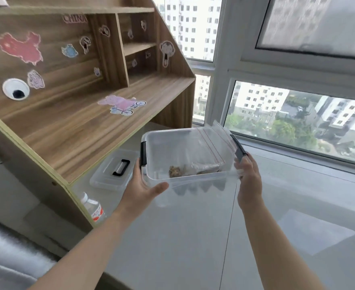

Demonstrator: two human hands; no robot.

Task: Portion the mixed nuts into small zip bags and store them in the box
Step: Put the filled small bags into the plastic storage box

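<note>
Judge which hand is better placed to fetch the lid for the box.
Left, probably. The lid lies on the white surface just beyond the left hand, while the right hand grips the clear box's far side, away from it, and could steady the box.

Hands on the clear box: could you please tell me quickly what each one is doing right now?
Left hand: grips the left end of the clear box.
Right hand: grips the box's right end.
</note>
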